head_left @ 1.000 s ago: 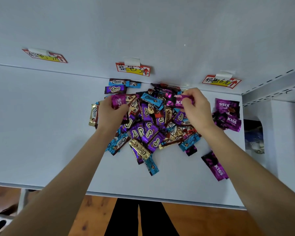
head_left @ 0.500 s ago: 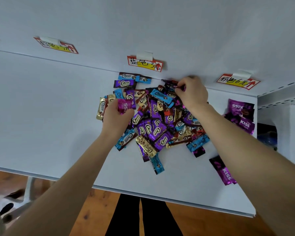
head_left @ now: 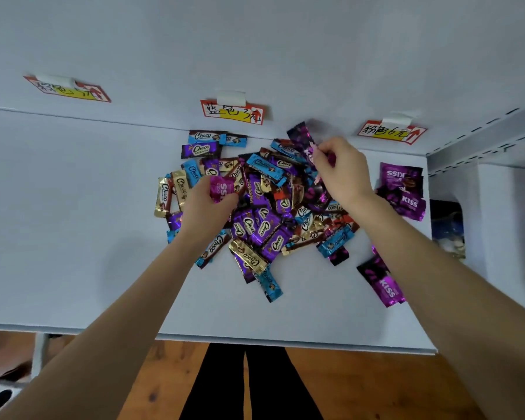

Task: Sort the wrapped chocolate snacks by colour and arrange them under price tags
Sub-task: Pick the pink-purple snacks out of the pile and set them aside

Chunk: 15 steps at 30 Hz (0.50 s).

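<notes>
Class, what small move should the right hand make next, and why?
Probably the right hand should carry its lifted pink KISS wrapper rightward to the KISS stack under the right price tag, since matching wrappers already lie there.

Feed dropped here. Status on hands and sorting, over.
Left hand grips pink KISS snack. Right hand pinches purple snack, held over mixed pile. Small KISS group under right price tag. Nothing blocking.

Blue wrapper point(head_left: 205, 137) reads "Choco", purple wrapper point(head_left: 408, 203) "KISS"; tags point(head_left: 232, 112) read 蓝色3元, 粉色6元.
</notes>
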{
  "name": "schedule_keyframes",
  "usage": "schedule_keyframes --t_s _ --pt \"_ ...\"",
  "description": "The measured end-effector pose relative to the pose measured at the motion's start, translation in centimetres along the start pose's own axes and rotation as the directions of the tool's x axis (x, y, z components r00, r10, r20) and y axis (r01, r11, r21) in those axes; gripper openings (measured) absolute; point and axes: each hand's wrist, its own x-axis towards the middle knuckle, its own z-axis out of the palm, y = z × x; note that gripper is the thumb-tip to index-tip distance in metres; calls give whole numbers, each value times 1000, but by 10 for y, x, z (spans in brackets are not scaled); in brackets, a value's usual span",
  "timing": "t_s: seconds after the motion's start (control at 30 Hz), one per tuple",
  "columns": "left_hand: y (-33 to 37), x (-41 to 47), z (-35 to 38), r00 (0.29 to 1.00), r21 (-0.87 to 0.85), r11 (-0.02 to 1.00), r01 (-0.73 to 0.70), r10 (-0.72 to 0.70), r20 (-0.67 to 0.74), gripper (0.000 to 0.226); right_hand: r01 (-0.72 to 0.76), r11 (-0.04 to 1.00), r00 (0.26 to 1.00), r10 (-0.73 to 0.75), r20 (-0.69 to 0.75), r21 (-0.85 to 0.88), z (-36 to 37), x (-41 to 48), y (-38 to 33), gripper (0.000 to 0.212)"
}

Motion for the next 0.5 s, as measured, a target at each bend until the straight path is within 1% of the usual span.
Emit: schedule_keyframes --t_s 0.07,0.17,0.27,0.33,0.37,0.4,0.47,0.5 --pt "1 -1 5 999 15 1000 -24 24 48 9 -23 999 1000 24 -21 21 -10 -12 3 18" --pt "3 -3 16 988 100 989 -111 100 114 18 -61 998 997 62 -52 21 -23 -32 12 21" --pt "4 -7 30 966 170 965 -198 162 204 19 -157 987 985 159 -70 21 -31 -55 22 26" --pt "6 -11 42 949 239 940 -241 177 262 21 -229 971 969 234 -77 72 -34 -72 29 29" --pt "6 -13 49 938 309 910 -275 185 292 28 -263 959 959 272 -83 104 -35 -80 32 30" --pt "7 -16 58 925 397 859 -322 195 327 35 -300 945 946 313 -88 132 -35 -89 35 32" --pt "7 -21 73 900 575 706 -413 219 378 40 -383 901 913 403 -67 204 -33 -103 40 35" --pt "6 -22 80 891 634 635 -441 224 396 41 -420 874 896 442 -44 245 -32 -110 42 37"
